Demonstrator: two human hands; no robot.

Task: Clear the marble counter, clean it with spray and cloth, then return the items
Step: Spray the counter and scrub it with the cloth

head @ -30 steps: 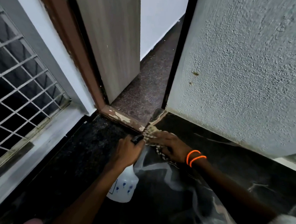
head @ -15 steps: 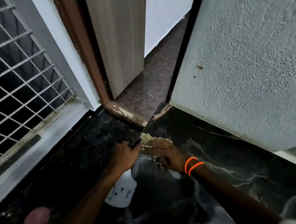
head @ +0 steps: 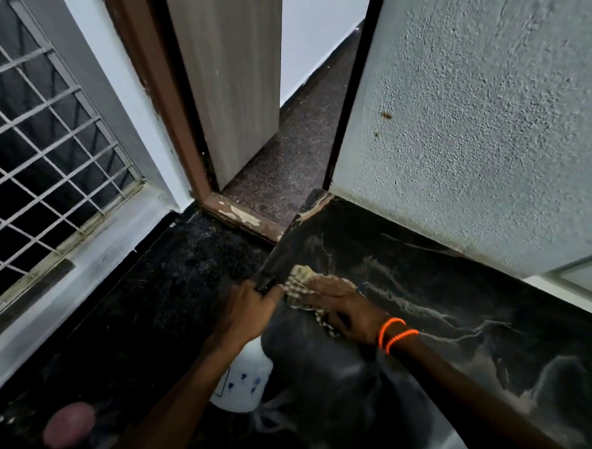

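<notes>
While the left hand (head: 249, 307) is gripping the black top of a white spray bottle (head: 242, 379), its fingers are curling tight around the trigger head, and the bottle's body is hanging straight below the fist, just off the near left edge of the marble counter (head: 438, 300). Right beside it, the right hand (head: 338, 305) is pressing a checked cloth (head: 298, 286) flat onto the dark, white-veined marble, fingers lying straight over the fabric and pointing toward the left hand. Most of the cloth is sitting under the palm and fingers, with a crumpled end sticking out past the fingertips toward the counter's far left corner. Two orange bands (head: 397, 334) are circling the right wrist. Beyond the counter's corner, a wooden door (head: 226, 83) is standing ajar in its brown frame (head: 151, 79), and a rough grey wall (head: 481, 131) is rising behind the marble. A window grille (head: 44, 149) is showing on the left.
</notes>
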